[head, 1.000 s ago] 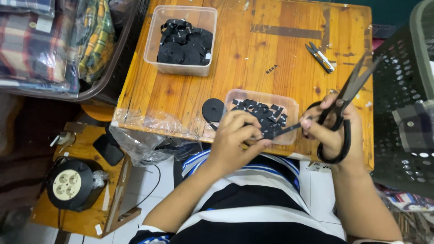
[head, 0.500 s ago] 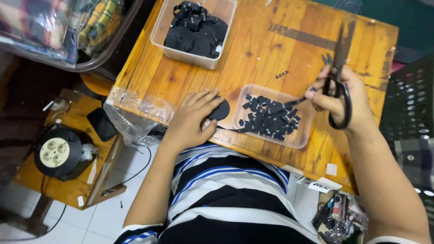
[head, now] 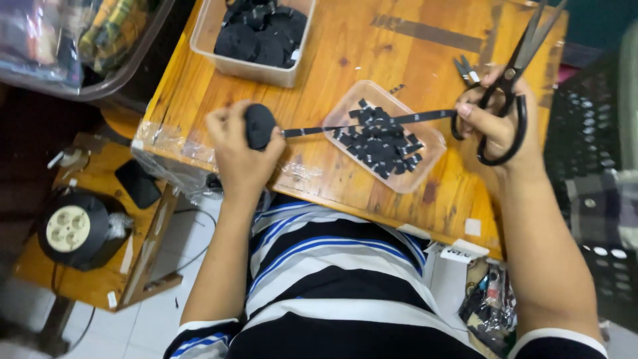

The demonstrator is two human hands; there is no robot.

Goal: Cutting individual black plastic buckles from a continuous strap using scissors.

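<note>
Centrally, wooden table (head: 345, 60) carried a small clear tray (head: 425, 156) of cut black pieces. Left hand (head: 239, 143) clamped the black tape roll (head: 259, 125); right hand (head: 495, 119) gripped scissors (head: 515, 73) and pinched the strip (head: 359, 124) taut across frame centre, ready for measuring.

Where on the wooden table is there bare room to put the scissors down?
Bare wood lies on the table between the deep bin of black pieces and the right hand holding the scissors. The near edge is crowded: shallow tray, stretched black strip, and the left hand gripping the roll.
</note>
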